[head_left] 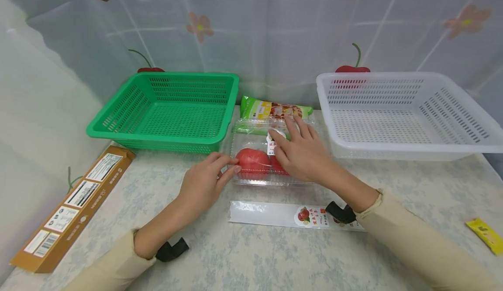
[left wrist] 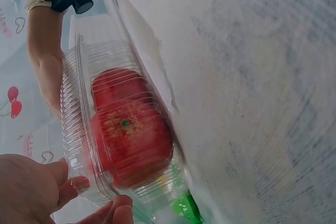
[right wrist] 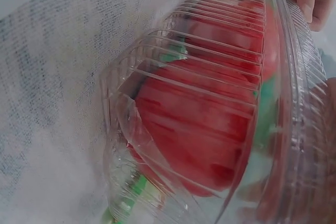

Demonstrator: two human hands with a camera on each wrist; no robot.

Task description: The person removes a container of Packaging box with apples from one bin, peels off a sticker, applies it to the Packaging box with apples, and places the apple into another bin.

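A clear plastic clamshell box (head_left: 255, 181) with a ribbed lid stands before me, holding round red fruits (head_left: 251, 160). At its front left corner, my left hand (head_left: 200, 184) pinches the rim between thumb and fingers. My right hand (head_left: 304, 155) lies over the right part of the lid, its spread fingers pressing on top. Under those fingertips shows a white sticker (head_left: 270, 146) with a printed fruit, partly covered. From the left wrist, two fruits (left wrist: 134, 140) show through the side wall. In the right wrist view, the box's ribbed wall (right wrist: 210, 77) fills the middle.
A green basket (head_left: 157, 139) stands back left and a white basket (head_left: 412, 149) back right. Behind the box lies a green food packet (head_left: 255, 107). A strip of stickers (head_left: 263, 213) lies in front, a long brown carton (head_left: 78, 208) at left, a yellow sachet (head_left: 486, 235) at right.
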